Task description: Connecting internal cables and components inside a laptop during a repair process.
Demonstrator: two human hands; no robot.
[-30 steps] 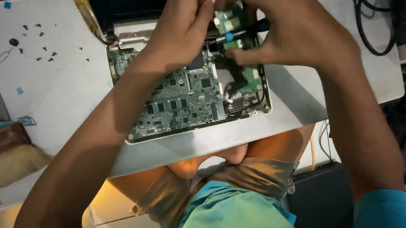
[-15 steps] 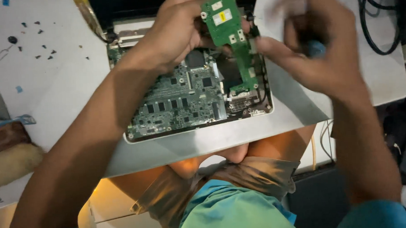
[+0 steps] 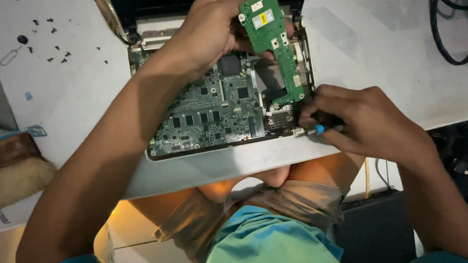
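Note:
An opened laptop base (image 3: 209, 166) lies on the white table, its green mainboard (image 3: 207, 109) exposed. My left hand (image 3: 215, 28) reaches over the board and holds a small green circuit board (image 3: 272, 37) lifted and tilted above the base's right side. My right hand (image 3: 363, 122) rests at the base's near right corner, fingers closed on a screwdriver with a blue collar (image 3: 319, 128), its tip at the black connector area (image 3: 280, 119).
Several small dark screws (image 3: 52, 42) and a metal pin (image 3: 11, 56) lie on the white table at the far left. A brown brush (image 3: 12, 165) sits at the left edge. Black cables (image 3: 451, 30) coil at the far right. My knees are below the table edge.
The small green board came up out of the base in my left hand. My right hand dropped from the far right of the base to its near right corner with the screwdriver.

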